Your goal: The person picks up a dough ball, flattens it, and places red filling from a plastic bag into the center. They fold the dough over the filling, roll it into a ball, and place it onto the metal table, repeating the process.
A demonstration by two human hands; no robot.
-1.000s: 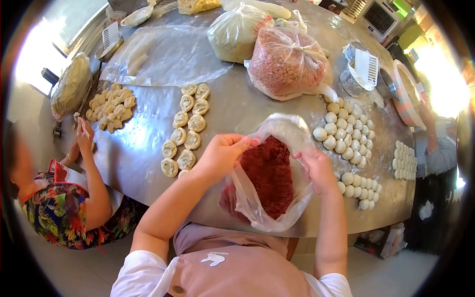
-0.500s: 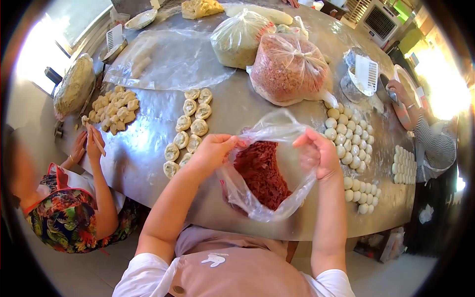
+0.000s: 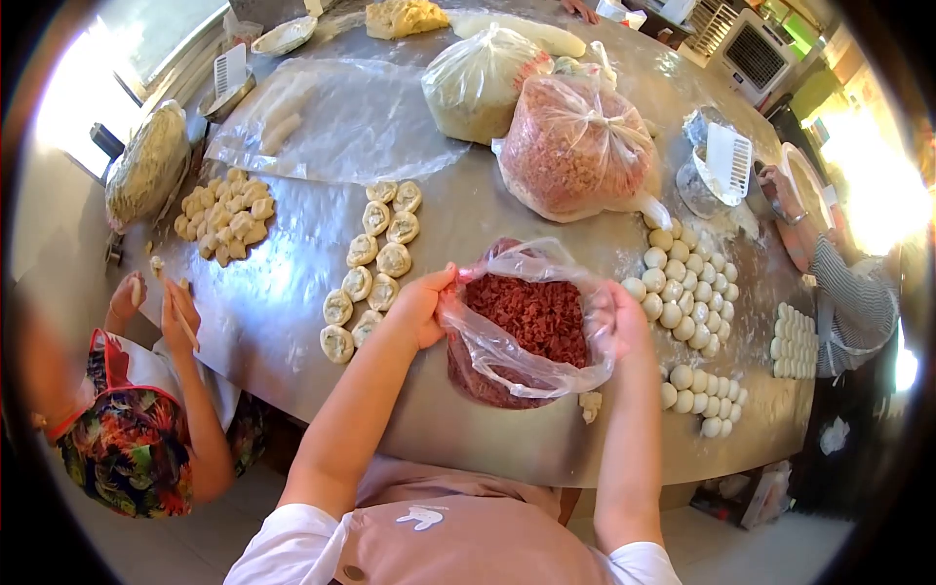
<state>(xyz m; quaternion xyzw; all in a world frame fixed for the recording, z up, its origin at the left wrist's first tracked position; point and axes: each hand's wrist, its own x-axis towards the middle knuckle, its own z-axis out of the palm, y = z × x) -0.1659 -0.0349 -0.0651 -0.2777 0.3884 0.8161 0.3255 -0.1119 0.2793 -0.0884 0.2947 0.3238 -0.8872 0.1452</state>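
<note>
A clear plastic bag [image 3: 507,370] of dark red crumbly filling [image 3: 531,317] stands on the metal table with its mouth spread wide. My left hand [image 3: 425,304] is closed on the left side of the bag's rim. The right side of the rim is gripped by my right hand [image 3: 624,322], its fingers partly behind the plastic. A small piece of dough [image 3: 590,406] lies by my right forearm. Round filled pieces [image 3: 362,251] form two rows left of the bag, and white dough balls [image 3: 690,283] lie to its right.
Two tied bags, one pink [image 3: 577,146] and one pale [image 3: 480,83], stand beyond my hands. A plastic sheet [image 3: 331,122] and dough lumps [image 3: 225,216] lie at the left. One person [image 3: 136,419] works at the left with a stick; another [image 3: 853,292] is at the right.
The bag's mouth has been opened out and sits lower and flatter around the filling. My right hand has moved down to the rim, and the small dough piece has come into view.
</note>
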